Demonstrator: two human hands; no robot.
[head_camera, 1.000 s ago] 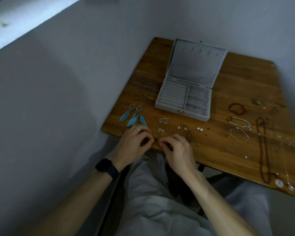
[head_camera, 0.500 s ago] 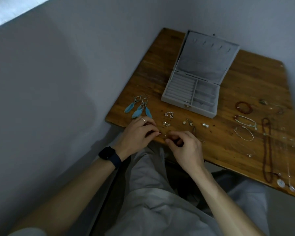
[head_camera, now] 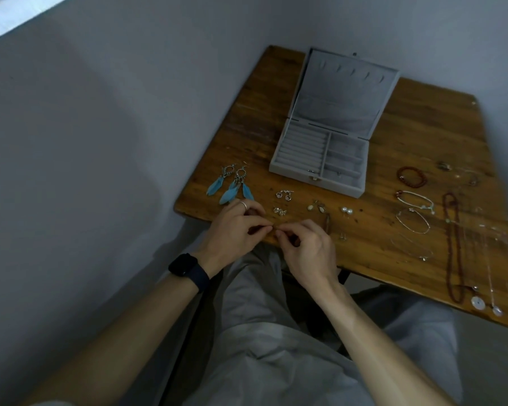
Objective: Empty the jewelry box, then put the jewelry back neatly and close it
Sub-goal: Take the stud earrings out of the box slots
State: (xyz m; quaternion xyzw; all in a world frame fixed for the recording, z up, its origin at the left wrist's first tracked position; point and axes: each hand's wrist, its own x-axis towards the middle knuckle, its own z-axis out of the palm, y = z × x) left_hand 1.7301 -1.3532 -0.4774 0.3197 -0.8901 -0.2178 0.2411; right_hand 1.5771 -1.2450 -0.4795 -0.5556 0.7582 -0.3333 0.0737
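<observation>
Before the grey box (lid up), left hand and right hand pinch jewelry.

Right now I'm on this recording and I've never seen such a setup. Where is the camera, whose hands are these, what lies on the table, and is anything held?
There is no machine here. One camera worn on the person's head looks down at their own two bare hands. The left hand, with a dark watch on its wrist, and the right hand meet at the near table edge. Together they pinch a tiny piece, too small to identify. On the wooden table stands a grey jewelry box with its lid open. Around it lie blue feather earrings, smaller earrings, a red bead bracelet and a long bead necklace.
</observation>
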